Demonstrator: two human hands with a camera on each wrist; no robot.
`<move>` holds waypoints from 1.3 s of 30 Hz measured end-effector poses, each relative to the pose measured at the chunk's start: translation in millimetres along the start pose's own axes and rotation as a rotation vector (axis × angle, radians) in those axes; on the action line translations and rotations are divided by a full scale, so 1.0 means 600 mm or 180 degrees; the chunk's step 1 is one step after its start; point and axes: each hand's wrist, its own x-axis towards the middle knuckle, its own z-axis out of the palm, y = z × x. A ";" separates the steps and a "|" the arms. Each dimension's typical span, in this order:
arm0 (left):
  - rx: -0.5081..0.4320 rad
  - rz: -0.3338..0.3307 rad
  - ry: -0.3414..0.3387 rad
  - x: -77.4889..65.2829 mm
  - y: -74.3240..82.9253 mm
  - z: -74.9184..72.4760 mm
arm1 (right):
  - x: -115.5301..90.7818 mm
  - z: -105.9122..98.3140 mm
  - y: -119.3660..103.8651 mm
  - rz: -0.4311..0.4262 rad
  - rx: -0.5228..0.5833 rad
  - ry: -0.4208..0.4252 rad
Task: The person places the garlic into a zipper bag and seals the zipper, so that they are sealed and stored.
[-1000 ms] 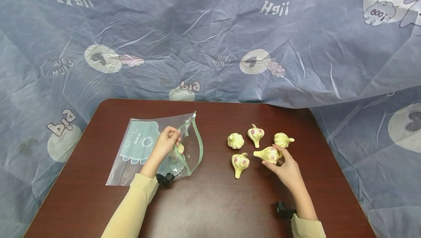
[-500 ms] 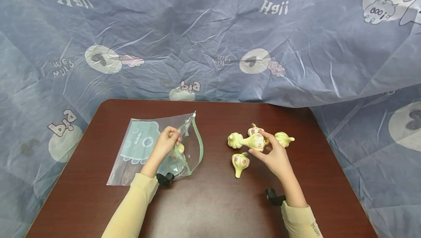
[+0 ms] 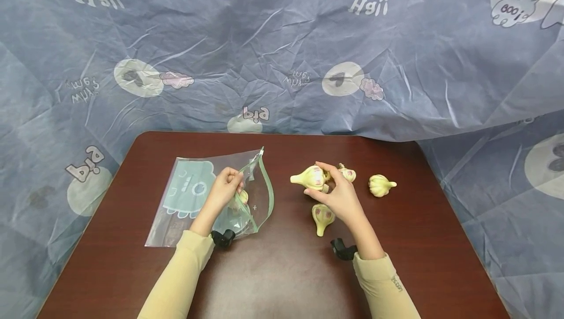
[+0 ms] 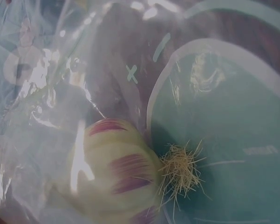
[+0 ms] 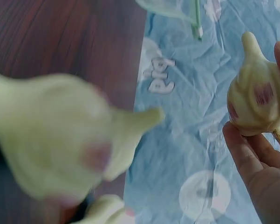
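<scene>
A clear plastic zip bag with a teal cartoon print and a green-edged mouth (image 3: 163,233) is laid on the left part of a dark red-brown, wood-grained table (image 3: 273,270), its mouth spread and turned toward the right. One side of that mouth is pinched by the left hand (image 3: 224,189), the fingers being curled in with the bag's edge gripped between them and the thumb. Inside the bag, a pale yellow-green garlic bulb with purple streaks and straw-like roots (image 3: 244,196) is seen through the plastic, close below the left fingertips. By the right hand (image 3: 339,195), a second pale garlic bulb with purple patches (image 3: 310,178) is held, its rounded body clasped between thumb and fingers, which are parted only as far as that body; its long stem is pointed left, toward the bag, from which it is well apart. Just under the held bulb, a pale shape (image 3: 325,188) is mostly hidden, and its form cannot be made out. Around the right hand, a purple-marked bulb (image 3: 348,173) is seen just behind the fingers, another with its stem toward the near edge (image 3: 323,218) is placed nearer, and a plain yellowish one (image 3: 381,185) lies farther right. Both forearms are covered by pale yellow sleeves (image 3: 178,275), and the table is backed by a blue printed cloth (image 3: 246,39).
</scene>
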 end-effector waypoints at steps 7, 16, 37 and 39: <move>-0.0011 -0.0013 -0.0037 0.001 0.004 0.001 | 0.016 0.036 -0.020 -0.0143 0.0205 -0.0179; 0.0005 -0.0014 -0.0046 0.002 0.009 0.002 | 0.028 0.094 -0.035 -0.0437 0.0009 -0.0324; -0.0039 -0.0049 -0.0024 0.003 0.005 0.006 | 0.028 0.190 -0.018 -0.0765 -0.0392 -0.0835; -0.0036 -0.0048 -0.0028 0.002 0.006 0.006 | 0.029 0.196 -0.016 -0.0765 -0.0446 -0.0905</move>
